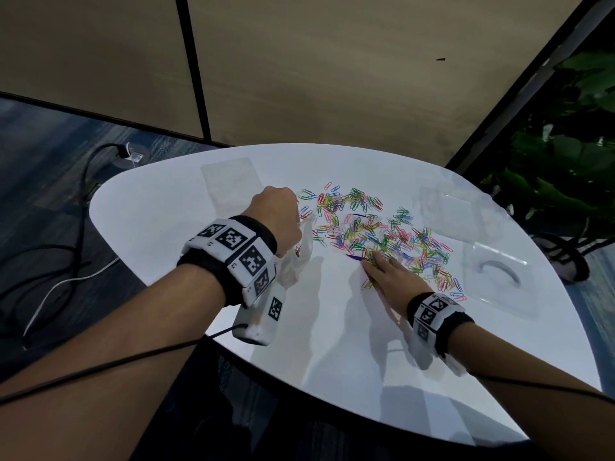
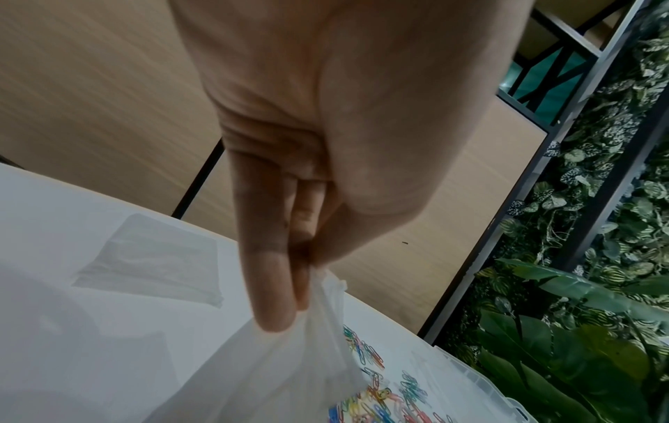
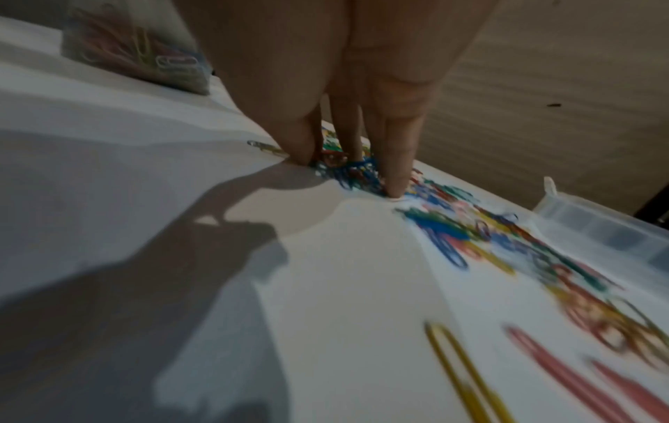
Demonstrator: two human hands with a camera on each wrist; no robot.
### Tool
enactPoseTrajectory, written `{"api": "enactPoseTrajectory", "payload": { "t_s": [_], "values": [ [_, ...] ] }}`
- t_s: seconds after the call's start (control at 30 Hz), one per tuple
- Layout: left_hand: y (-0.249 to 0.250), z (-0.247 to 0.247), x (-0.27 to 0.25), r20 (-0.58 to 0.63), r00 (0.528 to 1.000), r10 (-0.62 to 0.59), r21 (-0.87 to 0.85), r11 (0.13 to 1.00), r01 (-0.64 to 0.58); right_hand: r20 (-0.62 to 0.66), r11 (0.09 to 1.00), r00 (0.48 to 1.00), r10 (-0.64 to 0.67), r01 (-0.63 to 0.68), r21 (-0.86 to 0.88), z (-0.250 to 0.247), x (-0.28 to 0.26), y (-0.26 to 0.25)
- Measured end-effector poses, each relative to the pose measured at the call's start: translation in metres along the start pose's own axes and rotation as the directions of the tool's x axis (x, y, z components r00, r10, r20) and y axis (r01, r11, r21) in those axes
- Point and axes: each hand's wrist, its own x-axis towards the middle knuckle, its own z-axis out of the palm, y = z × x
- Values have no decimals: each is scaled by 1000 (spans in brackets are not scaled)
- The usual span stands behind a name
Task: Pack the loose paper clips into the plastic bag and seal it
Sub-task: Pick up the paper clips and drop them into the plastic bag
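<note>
Pinched at its top edge between the thumb and fingers of the left hand point(image 1: 278, 216), the plastic bag point(image 1: 298, 257) hangs crumpled and translucent below that grip, its lower part at the white table point(image 1: 173, 214). From the head view the right hand point(image 1: 391, 277) lies low on the table with fingers reaching into the near edge of the loose paper clips point(image 1: 366, 227), which spread in many colours just right of the bag; whether those fingers hold any clip cannot be told here. A stack of flat clear bags point(image 1: 229, 176) lies beyond the left hand, and a clear plastic box point(image 1: 496, 277) sits right of the right hand. The left wrist view alone shows the pinch closely: fingertips point(image 2: 271, 314) press the gathered bag point(image 2: 275, 372) rim against the thumb, with clips point(image 2: 380, 400) on the table behind the film. The right wrist view alone shows straight fingertips point(image 3: 396, 183) planted among blurred clips point(image 3: 452, 229), curled round none, and a bag point(image 3: 144, 54) left of the hand with a few clips inside.
</note>
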Motion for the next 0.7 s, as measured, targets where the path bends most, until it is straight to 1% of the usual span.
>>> {"api": "enactPoseTrajectory", "payload": {
  "t_s": [0.03, 0.07, 0.1, 0.13, 0.2, 0.23, 0.27, 0.3, 0.33, 0.37, 0.4, 0.43, 0.47, 0.5, 0.53, 0.57, 0.63, 0.7],
  "values": [
    [1, 1, 1, 1, 1000, 2, 5, 1000, -2, -76, 999, 997, -23, 25, 27, -2, 4, -3],
    [3, 3, 1, 3, 1000, 5, 7, 1000, -5, -123, 998, 991, -45, 50, 35, -6, 8, -6],
    [5, 4, 2, 7, 1000, 8, 9, 1000, -8, -131, 998, 990, -49, 55, 43, -9, 11, -9],
    [6, 5, 2, 10, 1000, 12, 12, 1000, -13, -111, 997, 993, -32, 39, 62, -12, 15, -10],
    [9, 6, 2, 15, 1000, 23, 23, 999, -23, -77, 992, 996, 53, -43, 119, -19, 20, -9],
    [10, 7, 2, 16, 1000, 27, 28, 999, -27, -69, 977, 989, 131, -117, 181, -23, 21, -6],
    [11, 8, 2, 16, 999, 31, 33, 999, -31, -73, 934, 971, 230, -199, 297, -28, 21, -2],
    [12, 8, 1, 18, 999, 36, 37, 999, -36, -65, 853, 938, 339, -278, 441, -32, 21, 4],
    [13, 8, 1, 19, 999, 42, 43, 998, -43, -41, 752, 900, 435, -337, 567, -36, 20, 11],
    [14, 8, 1, 23, 998, 50, 49, 998, -51, 11, 628, 863, 505, -376, 682, -41, 19, 18],
    [15, 8, 0, 27, 998, 57, 52, 997, -58, 83, 486, 836, 543, -393, 780, -47, 16, 24],
    [16, 9, 0, 33, 998, 62, 54, 997, -64, 148, 330, 816, 558, -382, 864, -53, 13, 29],
    [18, 9, -1, 38, 997, 67, 56, 996, -69, 202, 156, 806, 556, -341, 927, -61, 10, 31],
    [20, 10, -1, 43, 997, 71, 59, 996, -73, 247, -12, 807, 536, -286, 958, -71, 6, 29],
    [22, 11, -2, 47, 996, 75, 61, 995, -78, 270, -157, 822, 501, -221, 963, -82, 2, 25],
    [25, 12, -3, 54, 995, 80, 62, 995, -83, 271, -260, 844, 462, -162, 952, -93, -2, 19],
    [30, 15, -4, 66, 993, 93, 64, 993, -97, 239, -396, 901, 363, -84, 915, -112, -9, 3],
    [35, 18, -4, 68, 992, 104, 67, 992, -108, 224, -482, 936, 272, -69, 873, -123, -12, -13]
  ]
}}
